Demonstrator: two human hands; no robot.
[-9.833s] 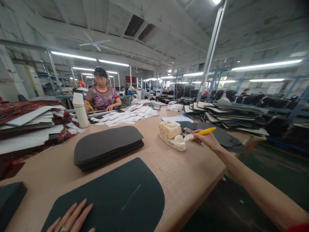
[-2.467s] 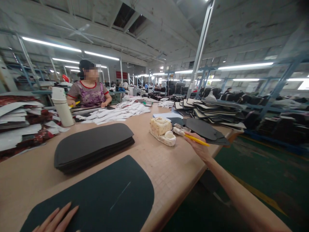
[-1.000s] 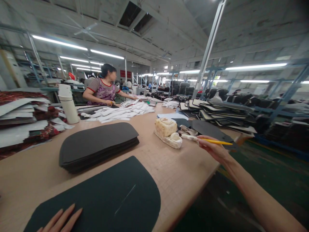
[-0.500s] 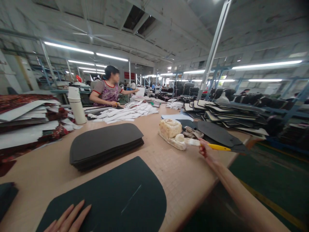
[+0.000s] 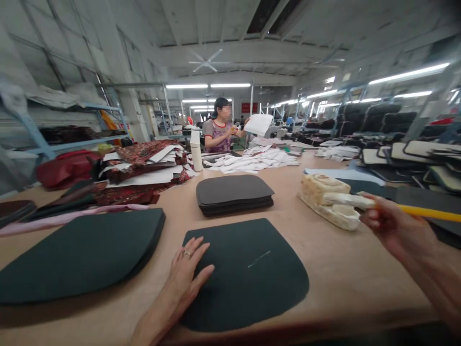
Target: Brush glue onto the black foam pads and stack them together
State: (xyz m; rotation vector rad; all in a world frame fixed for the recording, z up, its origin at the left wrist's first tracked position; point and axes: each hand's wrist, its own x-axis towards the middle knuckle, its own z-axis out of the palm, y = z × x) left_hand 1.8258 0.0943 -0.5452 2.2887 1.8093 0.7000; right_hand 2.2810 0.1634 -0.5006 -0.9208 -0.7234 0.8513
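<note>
My left hand [image 5: 187, 271] lies on the left part of a dark green panel [image 5: 252, 293], fingers stretched out, with a ring on one of them. A short pale line of marking runs across the panel's middle. In my right hand [image 5: 396, 228] is a paintbrush [image 5: 428, 212] with a yellow handle and whitish bristles. Its bristles point left, in front of a crusted, cream-coloured container [image 5: 319, 185]; I cannot tell whether they touch it. Behind the panel sits a stack of dark grey pieces [image 5: 234, 190].
A thick stack of dark green panels [image 5: 82, 254] is at left. Farther back are red patterned pieces [image 5: 144, 166], a white cup stack [image 5: 196, 153] and white pieces [image 5: 252, 159]. A co-worker [image 5: 219, 132] holds up a white sheet [image 5: 259, 124]. Pale-and-dark panels [image 5: 414, 156] are piled at right.
The view has swung left, bringing the green stack and more of my left hand into sight. The brush now shows its bristles before the container. The co-worker has raised a white sheet.
</note>
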